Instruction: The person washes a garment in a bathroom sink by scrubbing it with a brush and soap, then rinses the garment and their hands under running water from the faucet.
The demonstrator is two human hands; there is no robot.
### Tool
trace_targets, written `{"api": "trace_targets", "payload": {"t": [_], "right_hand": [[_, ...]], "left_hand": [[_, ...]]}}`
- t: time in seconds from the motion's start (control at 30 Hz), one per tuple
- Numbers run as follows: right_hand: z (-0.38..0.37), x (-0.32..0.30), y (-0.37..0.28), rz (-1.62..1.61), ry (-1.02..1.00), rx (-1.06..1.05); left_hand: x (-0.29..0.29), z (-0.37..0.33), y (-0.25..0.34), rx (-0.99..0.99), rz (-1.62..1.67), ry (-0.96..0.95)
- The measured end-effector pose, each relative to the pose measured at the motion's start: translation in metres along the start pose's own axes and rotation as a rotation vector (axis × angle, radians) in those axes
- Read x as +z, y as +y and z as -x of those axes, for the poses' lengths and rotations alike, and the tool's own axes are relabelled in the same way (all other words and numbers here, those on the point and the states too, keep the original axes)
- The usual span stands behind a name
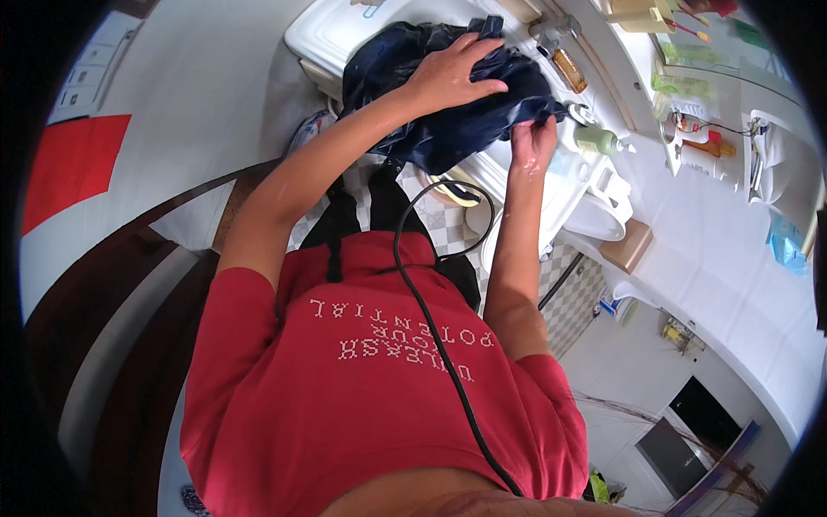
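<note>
A large, dark navy cloth [457, 129], shiny and wet-looking, lies bunched over the white sink [320, 33]. Its folds hang down the near side; what kind of garment it is, I cannot tell. My left hand [455, 76] rests on top of the cloth with fingers stretched and thumb apart. At the cloth's right edge, my right hand [534, 146] pinches a fold between thumb and fingers. Wet spots glisten on both forearms.
Along the right side of the sink stand a metal faucet [556, 33], an amber bottle [569, 71] and a pale green pump bottle [601, 140]. A white wall shelf [724, 168] holds toiletries. A black cable [422, 302] loops in front of my red shirt.
</note>
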State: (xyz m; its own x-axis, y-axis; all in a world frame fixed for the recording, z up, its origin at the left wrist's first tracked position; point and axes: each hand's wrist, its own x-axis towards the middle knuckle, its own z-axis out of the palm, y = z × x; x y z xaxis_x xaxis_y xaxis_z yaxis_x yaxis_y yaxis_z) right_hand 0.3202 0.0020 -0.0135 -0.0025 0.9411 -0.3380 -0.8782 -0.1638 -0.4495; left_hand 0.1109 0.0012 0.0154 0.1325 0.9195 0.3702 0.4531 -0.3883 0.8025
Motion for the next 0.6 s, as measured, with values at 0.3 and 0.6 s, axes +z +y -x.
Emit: {"api": "trace_targets", "payload": {"t": [0.3,0.6], "right_hand": [[-0.061,-0.064,-0.003,1.214,0.148,-0.183],[-0.116,-0.081,0.042,2.54,-0.019,-0.119]], "left_hand": [[0.073,0.012,-0.041,-0.082,-0.462,-0.572],[0.119,-0.004,-0.104,-0.279,-0.562,-0.953]]}}
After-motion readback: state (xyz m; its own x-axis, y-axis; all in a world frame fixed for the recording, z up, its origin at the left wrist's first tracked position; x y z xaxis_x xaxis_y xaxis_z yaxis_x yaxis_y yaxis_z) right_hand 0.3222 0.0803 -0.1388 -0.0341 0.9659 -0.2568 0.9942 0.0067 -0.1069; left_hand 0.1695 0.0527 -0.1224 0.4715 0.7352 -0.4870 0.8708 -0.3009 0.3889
